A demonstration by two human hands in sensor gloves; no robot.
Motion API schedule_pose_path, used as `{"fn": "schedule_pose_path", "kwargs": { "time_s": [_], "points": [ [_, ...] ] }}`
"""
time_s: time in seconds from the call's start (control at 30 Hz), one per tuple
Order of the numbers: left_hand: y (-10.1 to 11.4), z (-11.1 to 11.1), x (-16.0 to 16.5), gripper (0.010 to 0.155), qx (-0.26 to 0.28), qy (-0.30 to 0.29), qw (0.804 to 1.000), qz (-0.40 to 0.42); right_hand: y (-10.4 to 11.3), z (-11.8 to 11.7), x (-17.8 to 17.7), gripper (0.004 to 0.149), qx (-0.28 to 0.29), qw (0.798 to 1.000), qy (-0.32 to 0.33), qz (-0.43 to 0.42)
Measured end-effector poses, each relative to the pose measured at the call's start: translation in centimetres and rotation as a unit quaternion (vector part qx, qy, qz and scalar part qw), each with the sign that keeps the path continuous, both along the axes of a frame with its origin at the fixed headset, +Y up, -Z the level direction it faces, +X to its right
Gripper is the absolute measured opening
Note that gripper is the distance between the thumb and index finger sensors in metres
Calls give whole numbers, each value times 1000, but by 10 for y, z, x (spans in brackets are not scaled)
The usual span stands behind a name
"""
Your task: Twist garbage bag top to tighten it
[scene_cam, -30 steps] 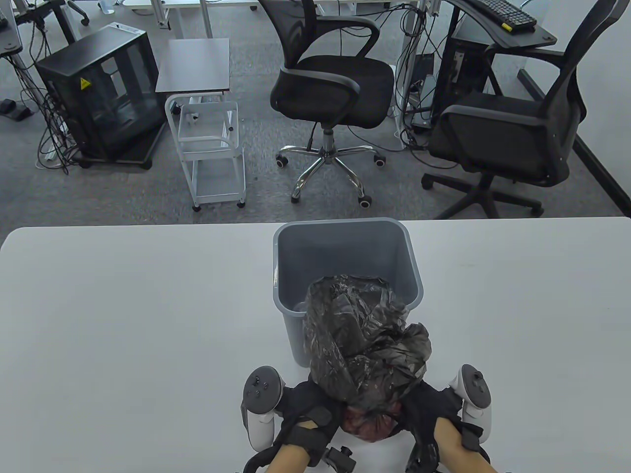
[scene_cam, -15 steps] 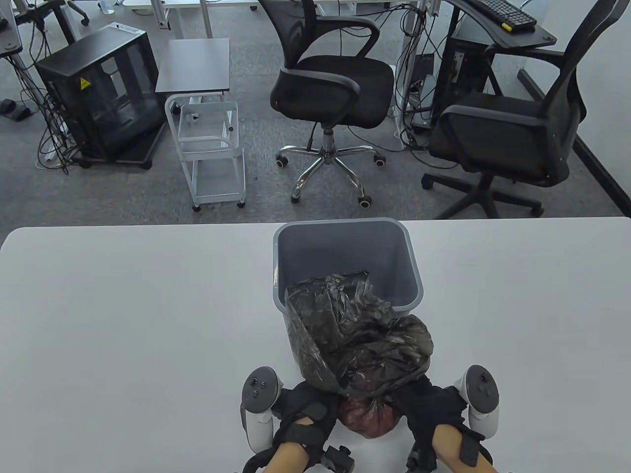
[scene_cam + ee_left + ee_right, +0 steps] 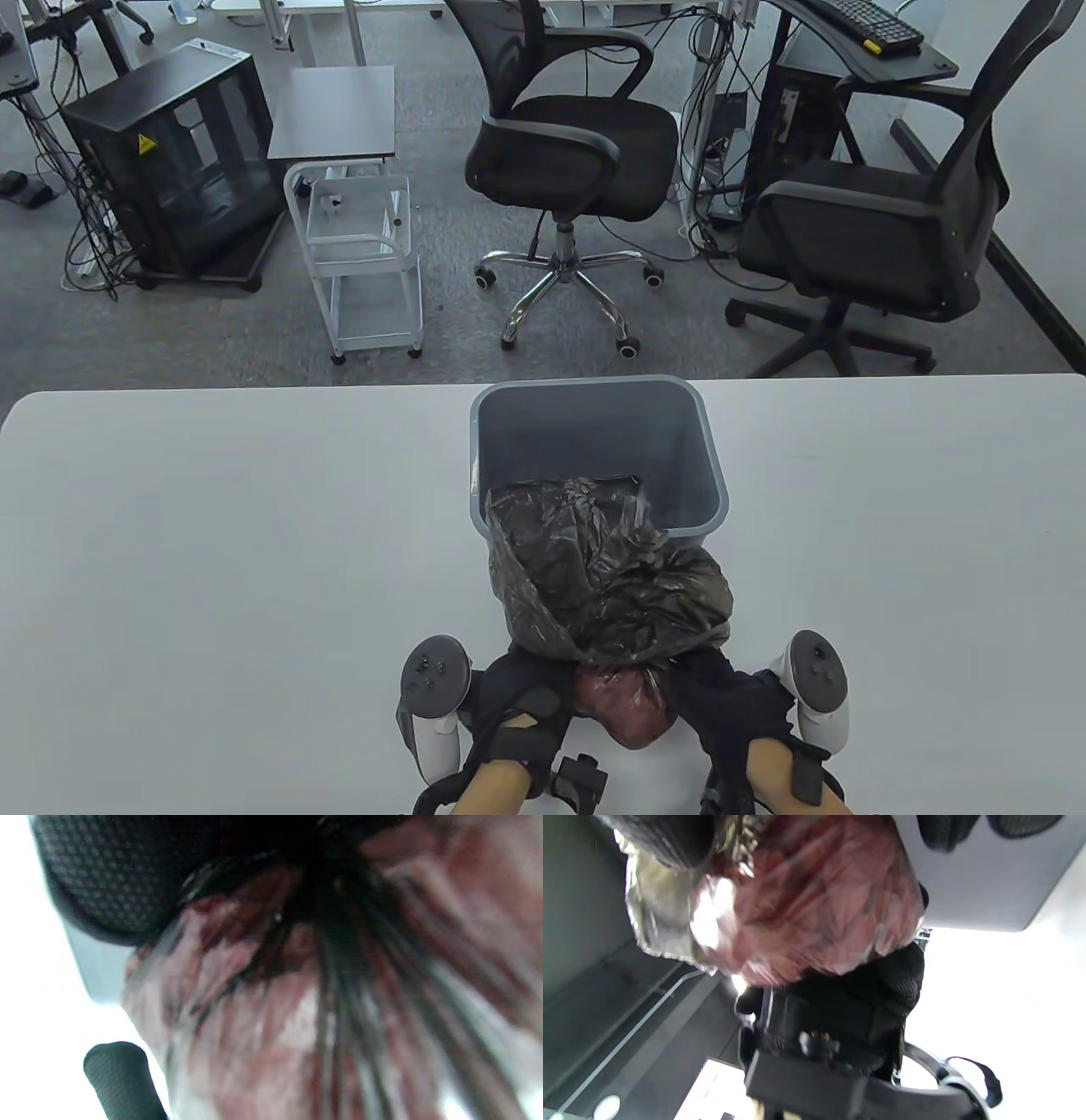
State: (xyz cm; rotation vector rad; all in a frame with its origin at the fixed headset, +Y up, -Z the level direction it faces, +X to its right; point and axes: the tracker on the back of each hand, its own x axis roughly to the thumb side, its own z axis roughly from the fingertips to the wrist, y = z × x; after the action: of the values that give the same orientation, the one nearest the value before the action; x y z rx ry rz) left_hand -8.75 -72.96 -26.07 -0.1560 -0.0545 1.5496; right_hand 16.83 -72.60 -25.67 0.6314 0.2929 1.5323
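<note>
A black translucent garbage bag (image 3: 607, 586) is held above the table's near edge, in front of the grey bin (image 3: 594, 424). Its loose top flares up over the bin's front rim; its filled reddish bottom (image 3: 624, 700) hangs below a gathered neck. My left hand (image 3: 526, 688) grips the neck from the left and my right hand (image 3: 717, 692) grips it from the right. The left wrist view shows the bag's reddish bulge (image 3: 297, 1018) fanning out of the pinched neck. The right wrist view shows the bulge (image 3: 806, 895) with my left hand (image 3: 840, 1014) behind it.
The grey bin stands on the white table (image 3: 212, 526) near its far edge. Two black office chairs (image 3: 577, 153) and a white rolling cart (image 3: 365, 255) stand on the floor beyond the table.
The bag's loose top has turned and dropped from upright to lying wider and lower over the bin's rim. Both hands have shifted slightly; the reddish bulge hangs a little lower.
</note>
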Motion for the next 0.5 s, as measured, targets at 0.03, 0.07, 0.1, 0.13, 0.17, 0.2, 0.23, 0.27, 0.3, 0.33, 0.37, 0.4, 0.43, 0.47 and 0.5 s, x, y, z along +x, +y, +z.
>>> {"fn": "schedule_pose_path", "kwargs": {
  "time_s": [0.03, 0.07, 0.1, 0.13, 0.17, 0.2, 0.23, 0.27, 0.3, 0.33, 0.37, 0.4, 0.43, 0.47, 0.5],
  "points": [
    [0, 0, 2, 43, 1, -10, 1000, 8, 1, 0, 0, 101, 6, 1000, 0, 7],
    [0, 1, 3, 44, 4, -15, 1000, 9, 1, 0, 1, 98, 6, 1000, -7, 3],
    [0, 1, 4, 48, 10, -21, 1000, 5, 1, -1, 2, 94, -1, 1000, -22, -15],
    [-1, 1, 5, 55, 18, -29, 999, 2, 1, -1, 3, 90, -10, 999, -36, -30],
    [0, 1, 7, 61, 24, -42, 999, 2, 0, -1, 6, 88, -27, 997, -58, -44],
    [1, 1, 8, 64, 25, -53, 998, 6, -1, -2, 8, 86, -39, 996, -66, -50],
    [2, 1, 10, 65, 24, -66, 998, 9, -3, -3, 12, 85, -52, 994, -73, -55],
    [2, 1, 11, 64, 23, -71, 997, 7, -4, -3, 13, 84, -56, 994, -75, -58],
    [2, 1, 12, 62, 23, -70, 997, -1, -5, -4, 15, 84, -59, 994, -77, -58],
    [2, 1, 12, 60, 23, -66, 998, -7, -5, -4, 16, 83, -61, 994, -78, -54],
    [2, 0, 11, 59, 24, -59, 998, -16, -6, -4, 16, 83, -63, 994, -80, -51],
    [2, 0, 10, 58, 24, -56, 998, -22, -5, -3, 15, 83, -65, 993, -79, -52],
    [1, -1, 8, 57, 21, -52, 998, -27, -6, -2, 13, 84, -69, 993, -74, -56],
    [1, -1, 7, 56, 18, -48, 998, -29, -6, -2, 12, 85, -74, 993, -71, -56],
    [1, -1, 5, 56, 15, -40, 999, -34, -6, -1, 11, 87, -76, 994, -66, -54]
  ]
}}
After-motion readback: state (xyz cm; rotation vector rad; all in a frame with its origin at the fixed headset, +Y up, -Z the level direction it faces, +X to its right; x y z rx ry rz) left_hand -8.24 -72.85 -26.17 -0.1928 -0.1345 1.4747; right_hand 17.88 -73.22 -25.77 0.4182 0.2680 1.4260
